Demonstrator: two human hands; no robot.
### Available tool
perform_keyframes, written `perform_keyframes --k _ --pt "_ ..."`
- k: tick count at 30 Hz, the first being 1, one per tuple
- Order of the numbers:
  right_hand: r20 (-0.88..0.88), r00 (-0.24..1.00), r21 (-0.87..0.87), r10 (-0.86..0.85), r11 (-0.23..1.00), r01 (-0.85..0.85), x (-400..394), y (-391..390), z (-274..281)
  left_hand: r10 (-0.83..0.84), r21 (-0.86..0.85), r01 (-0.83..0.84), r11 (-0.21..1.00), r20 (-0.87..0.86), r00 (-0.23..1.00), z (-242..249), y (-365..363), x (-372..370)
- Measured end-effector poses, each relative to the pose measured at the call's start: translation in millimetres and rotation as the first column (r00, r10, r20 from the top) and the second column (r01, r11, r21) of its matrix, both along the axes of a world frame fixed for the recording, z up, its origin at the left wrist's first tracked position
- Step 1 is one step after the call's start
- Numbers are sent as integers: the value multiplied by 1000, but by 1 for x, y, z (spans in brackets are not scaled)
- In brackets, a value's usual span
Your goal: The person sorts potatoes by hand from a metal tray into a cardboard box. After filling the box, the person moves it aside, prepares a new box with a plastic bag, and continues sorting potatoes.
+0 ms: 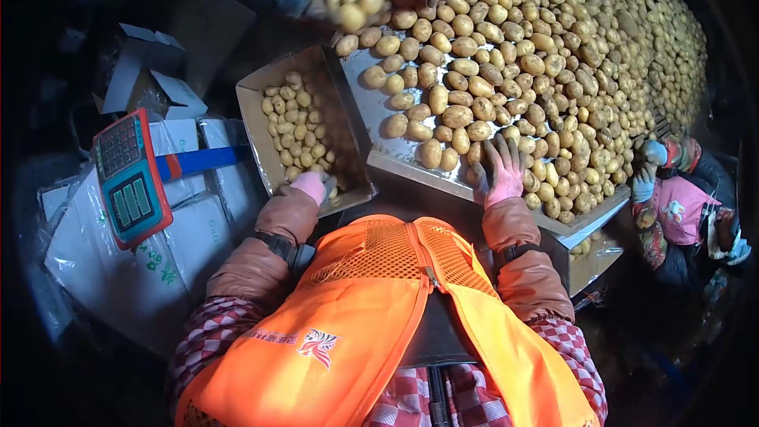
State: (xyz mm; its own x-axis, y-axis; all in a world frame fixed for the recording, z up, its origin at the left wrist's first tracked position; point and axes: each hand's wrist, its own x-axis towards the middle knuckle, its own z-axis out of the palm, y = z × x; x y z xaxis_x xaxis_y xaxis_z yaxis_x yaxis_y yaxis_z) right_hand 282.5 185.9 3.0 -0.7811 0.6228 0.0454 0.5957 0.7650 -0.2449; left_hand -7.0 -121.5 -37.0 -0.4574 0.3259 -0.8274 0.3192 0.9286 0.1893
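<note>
Right hand (500, 172) lay flat, fingers spread, gripping nothing, on potatoes (506, 71) heaped ahead of it on the sorting table (395, 160). Left hand (310, 186), grip hidden, rested at cardboard box (251, 122).

Fisheye shot, bright in the middle, black at the corners

Warm light fell from above on the potatoes (506, 55) and orange vest (379, 324); edges curved hard and sank into shadow, and everything looked a bit soft and grainy, especially toward the rim.
</note>
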Motion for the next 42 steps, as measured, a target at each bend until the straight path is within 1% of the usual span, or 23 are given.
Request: perform_keyframes --k 2,3,6,7,9,11,12,13,15,16,18,19,20,22,29,32,34,36,37,39,40,41,42 --pt "-44 999 -17 -18 1000 17 5 3 -6 107 109 -87 990 -192 975 -22 6 -13" --pt "-24 998 -32 -55 998 54 7 3 -3 218 342 -120 932 -264 940 2 20 -10" --pt "101 992 27 -78 997 76 24 12 9 226 640 3 768 -275 935 14 49 -12" --pt "130 984 47 -118 992 113 34 21 5 200 666 35 746 -273 941 21 59 -8" --pt "165 934 116 -317 946 301 63 36 -6 147 712 95 695 -270 952 43 80 -1" --pt "142 888 189 -437 893 409 89 44 -10 78 738 248 628 -376 923 33 101 -4" --pt "116 872 216 -476 869 446 99 43 -15 48 742 320 589 -427 903 34 114 -5" --pt "89 853 241 -514 842 482 107 43 -21 28 682 315 660 -442 897 34 128 -2" --pt "-5 867 190 -499 850 491 105 37 -21 -18 547 303 780 -465 885 62 171 9" --pt "-54 869 168 -491 854 493 102 37 -20 -15 449 231 863 -435 900 70 193 13" --pt "-38 866 185 -498 849 496 98 35 -16 -8 219 96 971 -374 928 78 230 18" --pt "-50 865 191 -499 846 499 97 34 -13 24 234 72 970 -384 923 63 237 14" --pt "-60 865 197 -499 843 500 97 35 -12 55 249 52 967 -405 913 62 243 15" --pt "-76 855 136 -513 844 518 98 34 -13 117 270 11 963 -450 885 60 249 17" --pt "-80 862 113 -501 855 507 98 35 -12 145 201 -50 978 -490 859 30 268 15" --pt "-59 863 121 -502 855 505 100 36 -13 205 203 -129 971 -416 886 28 274 5" --pt "-66 857 107 -511 851 515 99 35 -11 209 301 -86 950 -402 892 31 265 3" --pt "-70 857 100 -510 851 515 98 35 -11 226 362 -81 928 -379 897 66 248 14" --pt "-71 858 102 -508 852 513 98 35 -11 255 445 -80 892 -349 902 79 231 18" --pt "-80 858 109 -508 851 514 98 36 -12 314 697 131 705 -473 823 46 181 6" --pt "-85 857 114 -509 849 515 98 36 -13 327 794 177 582 -427 843 68 156 6" --pt "-90 855 119 -511 847 518 98 35 -13 343 737 177 652 -495 798 74 136 0" --pt "-103 856 118 -506 849 516 99 35 -14 119 354 438 826 -869 480 89 123 4"
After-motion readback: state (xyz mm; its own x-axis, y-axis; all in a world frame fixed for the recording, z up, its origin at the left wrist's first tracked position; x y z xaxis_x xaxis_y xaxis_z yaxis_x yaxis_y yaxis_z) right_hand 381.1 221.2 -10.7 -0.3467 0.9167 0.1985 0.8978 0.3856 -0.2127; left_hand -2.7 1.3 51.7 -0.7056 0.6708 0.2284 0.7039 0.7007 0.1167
